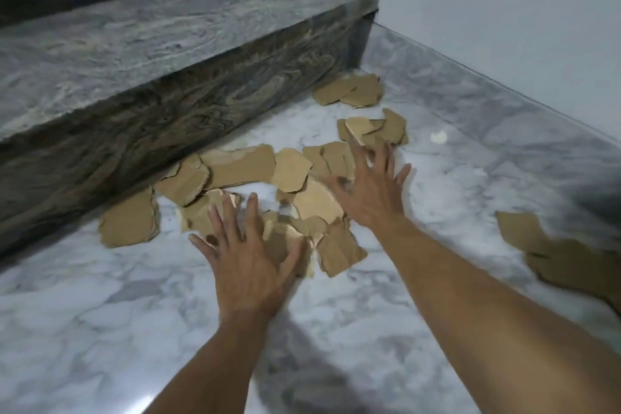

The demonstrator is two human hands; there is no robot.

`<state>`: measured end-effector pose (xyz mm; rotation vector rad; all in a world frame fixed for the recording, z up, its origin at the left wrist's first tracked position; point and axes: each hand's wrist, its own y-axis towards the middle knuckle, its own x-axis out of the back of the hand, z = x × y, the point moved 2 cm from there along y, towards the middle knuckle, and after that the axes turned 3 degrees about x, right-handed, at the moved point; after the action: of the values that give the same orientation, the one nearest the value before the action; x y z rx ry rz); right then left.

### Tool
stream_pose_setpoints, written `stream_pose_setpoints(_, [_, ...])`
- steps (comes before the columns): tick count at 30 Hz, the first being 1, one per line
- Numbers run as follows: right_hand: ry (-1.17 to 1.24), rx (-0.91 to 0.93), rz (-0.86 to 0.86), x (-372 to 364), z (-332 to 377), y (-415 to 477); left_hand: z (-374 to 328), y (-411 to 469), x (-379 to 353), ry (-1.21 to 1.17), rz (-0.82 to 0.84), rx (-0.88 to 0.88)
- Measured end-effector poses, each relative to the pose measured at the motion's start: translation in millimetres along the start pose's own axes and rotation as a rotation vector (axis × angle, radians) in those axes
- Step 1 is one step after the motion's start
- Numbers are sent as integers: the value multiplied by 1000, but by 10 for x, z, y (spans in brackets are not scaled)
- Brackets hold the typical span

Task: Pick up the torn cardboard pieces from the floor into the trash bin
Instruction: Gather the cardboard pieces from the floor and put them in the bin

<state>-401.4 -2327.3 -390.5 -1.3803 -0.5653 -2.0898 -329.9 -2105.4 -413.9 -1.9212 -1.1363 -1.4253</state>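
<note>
Several torn brown cardboard pieces (240, 165) lie scattered on the white marble floor at the foot of a stone step. My left hand (247, 257) hovers with fingers spread over the near pieces of the pile. Farther in, my right hand (371, 190) is also spread flat above the middle pieces. Neither hand holds anything. More pieces lie near the corner (351, 91) and just beyond my right fingertips (389, 129). Another cluster (554, 250) lies at the right edge. No trash bin is in view.
A dark veined stone step (174, 101) runs diagonally along the left, its riser right behind the pile. A pale wall (504, 27) closes the right side and meets the step in a corner. Marble floor (100, 329) stretches toward me.
</note>
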Motion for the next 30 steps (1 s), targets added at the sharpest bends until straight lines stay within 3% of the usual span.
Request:
stream_pose_setpoints(4, [78, -274, 22, 264, -281, 829, 221, 277, 79, -104, -198, 39])
stream_pose_setpoints(6, [59, -311, 148, 191, -280, 1054, 448, 526, 191, -158, -285, 169])
stream_pose_setpoints(8, [-63, -239, 263, 29, -151, 1117, 653, 738, 236, -140, -183, 351])
stream_pose_setpoints(10, [-75, -196, 298, -62, -121, 1127, 725, 865, 162, -44, 13, 425])
stream_pose_setpoints(13, [-2, -111, 371, -20, -48, 985, 591, 987, 61, 5, 152, 329])
stream_pose_setpoints(17, [-7, -23, 489, -199, 406, 454, 288, 882, -8, -52, 85, 183])
stream_pose_setpoints(21, [120, -70, 325, -218, 510, 134, 473, 964, 180, -145, -118, 250])
stream_pose_setpoints(23, [225, -148, 231, -195, 456, 89, 644, 1060, 202, -62, -33, 297])
stream_pose_setpoints(26, [372, -196, 157, -272, 600, 24, 601, 1020, 89, 14, 161, 187])
stream_pose_setpoints(30, [550, -233, 116, -332, 942, -114, 338, 803, 115, -111, 69, 129])
